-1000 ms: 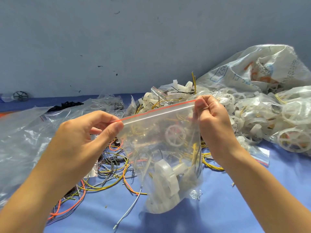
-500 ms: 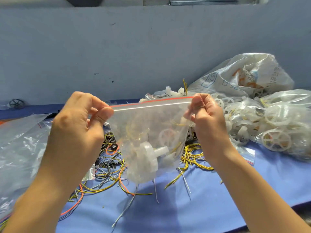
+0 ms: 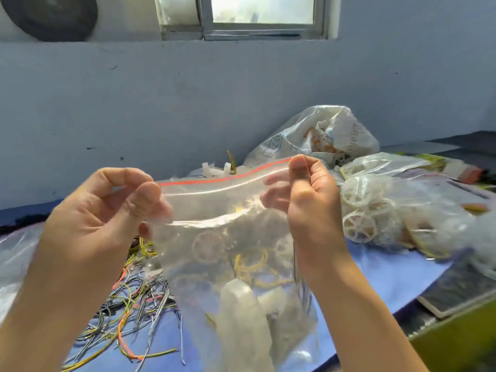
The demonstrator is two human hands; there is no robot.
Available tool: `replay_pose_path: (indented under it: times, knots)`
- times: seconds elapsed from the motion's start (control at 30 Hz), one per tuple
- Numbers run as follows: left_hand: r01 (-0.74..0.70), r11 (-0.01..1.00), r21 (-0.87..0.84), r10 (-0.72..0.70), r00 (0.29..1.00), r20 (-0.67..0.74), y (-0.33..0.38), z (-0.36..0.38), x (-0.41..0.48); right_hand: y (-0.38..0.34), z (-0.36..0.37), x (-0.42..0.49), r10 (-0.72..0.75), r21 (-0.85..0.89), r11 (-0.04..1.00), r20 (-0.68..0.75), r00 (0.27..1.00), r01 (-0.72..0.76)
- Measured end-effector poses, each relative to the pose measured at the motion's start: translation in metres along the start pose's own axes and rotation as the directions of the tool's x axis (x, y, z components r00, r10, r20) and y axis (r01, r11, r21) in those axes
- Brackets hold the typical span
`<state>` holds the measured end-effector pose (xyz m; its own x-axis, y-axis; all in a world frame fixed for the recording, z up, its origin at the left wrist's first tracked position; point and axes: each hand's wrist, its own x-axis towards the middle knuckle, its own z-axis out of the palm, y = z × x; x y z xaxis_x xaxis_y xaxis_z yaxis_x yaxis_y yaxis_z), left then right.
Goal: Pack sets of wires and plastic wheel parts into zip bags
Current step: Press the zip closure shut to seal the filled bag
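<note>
Zip bag [image 3: 214, 200], filled | left hand [image 3: 107, 218] and right hand [image 3: 308, 205] pinch its top corners | risk: uneven pressing leaves seal gapped, parts spill

light: bright daylight from window [image 3: 261, 9] | blur: motion smear lower right | glare: sheen on zip bag [image 3: 214, 205]

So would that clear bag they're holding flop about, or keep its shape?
Probably floppy: the zip bag sags between the left hand and right hand pinching its top corners. Likely bottom-heavy, since the white wheel parts bunch at its base. Its surface looks smooth, perhaps slippery.
</note>
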<state>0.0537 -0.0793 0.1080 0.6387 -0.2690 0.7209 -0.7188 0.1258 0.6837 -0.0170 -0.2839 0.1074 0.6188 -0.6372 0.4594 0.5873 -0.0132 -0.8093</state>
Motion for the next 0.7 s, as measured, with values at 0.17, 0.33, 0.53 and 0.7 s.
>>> replay_pose_path:
  times: [0.17,0.33,0.53,0.7]
  knots:
    - [-0.062,0.972,0.228,-0.023,0.935,0.354,0.008,0.046,0.001,-0.008,-0.036,0.010,-0.045,-0.227,0.973,0.016,0.999,0.048]
    - [-0.310,0.843,0.439,0.096,0.891,0.445,0.015,0.131,0.021,-0.012,-0.066,0.019,-0.209,-0.415,0.894,-0.051,0.977,0.169]
    - [-0.401,0.856,0.327,0.106,0.755,0.648,0.028,0.233,0.078,-0.031,-0.128,0.047,-0.413,-0.478,0.851,-0.348,0.842,0.220]
    - [-0.187,0.940,0.285,-0.120,0.599,0.792,0.037,0.343,0.146,-0.035,-0.187,0.054,-0.553,-0.545,0.812,-0.605,0.573,0.207]
